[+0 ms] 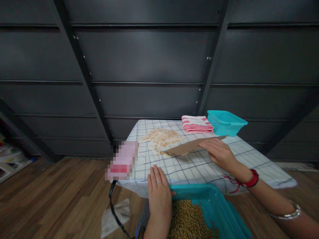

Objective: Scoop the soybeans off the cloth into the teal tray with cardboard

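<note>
My right hand [218, 153] grips a flat piece of brown cardboard [185, 148] by its right part, with its left tip low at the near edge of a spread of pale and yellow grains [163, 139] on the checked tablecloth [149, 171]. My left hand [159, 186] lies with fingers stretched out on the cloth at the table's front edge. Its thumb is beside the rim of a teal basin [209, 189], which holds many greenish-brown beans [188, 217]. Most of the basin's left side is hidden by my left forearm.
A folded pink-and-white striped towel [196, 124] and a turquoise tub [225, 122] stand at the back right. At the table's left edge is a blurred-out pink object [123, 159]; below it hang a black strap [112, 202] and a clear plastic bag [116, 217]. Dark metal panels rise behind.
</note>
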Motion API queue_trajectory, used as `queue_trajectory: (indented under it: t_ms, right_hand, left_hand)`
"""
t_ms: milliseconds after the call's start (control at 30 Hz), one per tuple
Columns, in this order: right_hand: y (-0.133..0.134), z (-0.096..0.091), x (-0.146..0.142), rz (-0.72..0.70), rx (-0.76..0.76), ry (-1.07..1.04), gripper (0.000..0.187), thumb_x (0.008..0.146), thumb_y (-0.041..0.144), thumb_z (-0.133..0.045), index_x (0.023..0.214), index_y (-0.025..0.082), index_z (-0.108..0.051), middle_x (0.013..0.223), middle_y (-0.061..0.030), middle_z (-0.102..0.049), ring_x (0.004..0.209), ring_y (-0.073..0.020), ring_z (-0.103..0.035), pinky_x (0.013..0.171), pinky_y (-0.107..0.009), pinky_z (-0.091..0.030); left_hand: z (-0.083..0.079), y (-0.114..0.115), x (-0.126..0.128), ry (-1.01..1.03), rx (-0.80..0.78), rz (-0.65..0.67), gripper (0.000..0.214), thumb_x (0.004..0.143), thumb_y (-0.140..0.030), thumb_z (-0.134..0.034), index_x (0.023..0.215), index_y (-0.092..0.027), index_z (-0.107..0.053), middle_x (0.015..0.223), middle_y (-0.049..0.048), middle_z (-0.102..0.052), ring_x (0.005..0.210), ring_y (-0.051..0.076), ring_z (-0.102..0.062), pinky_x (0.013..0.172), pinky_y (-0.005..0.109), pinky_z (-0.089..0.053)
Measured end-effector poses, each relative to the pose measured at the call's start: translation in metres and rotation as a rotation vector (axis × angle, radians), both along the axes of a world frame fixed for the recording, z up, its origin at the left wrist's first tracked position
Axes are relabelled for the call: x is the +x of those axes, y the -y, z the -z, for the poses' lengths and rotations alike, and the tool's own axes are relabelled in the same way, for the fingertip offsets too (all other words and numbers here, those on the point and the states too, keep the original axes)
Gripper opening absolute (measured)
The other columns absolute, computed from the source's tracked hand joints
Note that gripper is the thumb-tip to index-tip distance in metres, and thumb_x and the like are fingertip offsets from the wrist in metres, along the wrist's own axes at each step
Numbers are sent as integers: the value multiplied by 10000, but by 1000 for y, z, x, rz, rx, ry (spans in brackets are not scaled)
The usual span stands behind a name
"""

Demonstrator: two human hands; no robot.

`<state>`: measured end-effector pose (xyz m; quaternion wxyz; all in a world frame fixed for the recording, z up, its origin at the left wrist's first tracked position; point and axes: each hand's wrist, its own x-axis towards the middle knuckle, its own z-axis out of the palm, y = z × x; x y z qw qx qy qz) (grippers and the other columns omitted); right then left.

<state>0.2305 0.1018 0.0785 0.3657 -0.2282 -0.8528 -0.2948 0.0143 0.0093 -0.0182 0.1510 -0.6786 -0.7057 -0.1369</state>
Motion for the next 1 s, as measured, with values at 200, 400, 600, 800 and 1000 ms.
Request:
queue_trajectory:
  t_ms: [200, 400, 600, 800, 1000]
  right_hand:
    - [6, -8, 1, 11, 32, 18, 472, 684, -28, -345, 1036, 201, -562, 869, -43, -671, 804, -167, -623, 704, -335, -509]
    - [4, -10, -6, 34, 43, 19, 425, 709, -23, -348, 1001, 193, -569, 830, -43, -670, 773, -167, -619, 682, -327, -506]
    - [11, -10, -1, 23, 18, 46, 449, 696, -27, -354, 1027, 201, -554, 862, -38, -671, 787, -167, -621, 702, -329, -506]
    - [13, -11, 1, 39, 4, 21, 440, 692, -35, -358, 1009, 199, -555, 854, -33, -668, 796, -163, -620, 713, -323, -501]
    - [10, -11, -3, 73, -8, 42, 409, 683, -30, -355, 974, 169, -563, 848, -49, -666, 780, -166, -613, 696, -323, -499]
  left_hand:
    - [3, -1, 1, 1, 23, -19, 581, 653, -282, -612, 1190, -82, -511, 1318, 206, -448, 1221, 317, -409, 987, 489, -379]
    - [-3, 0, 1, 13, -20, -4, 641, 631, -268, -648, 1205, -37, -483, 1315, 236, -431, 1219, 328, -403, 993, 470, -384]
    - [-7, 0, 1, 26, -30, -7, 633, 628, -273, -658, 1196, -46, -494, 1316, 230, -428, 1218, 331, -402, 993, 473, -389]
    - [-10, 1, 1, 10, -46, 2, 676, 601, -271, -682, 1197, -22, -484, 1303, 241, -426, 1208, 338, -404, 983, 460, -404]
    - [-9, 1, 1, -15, -25, -1, 671, 591, -261, -685, 1190, -26, -492, 1295, 229, -435, 1200, 332, -413, 979, 449, -409]
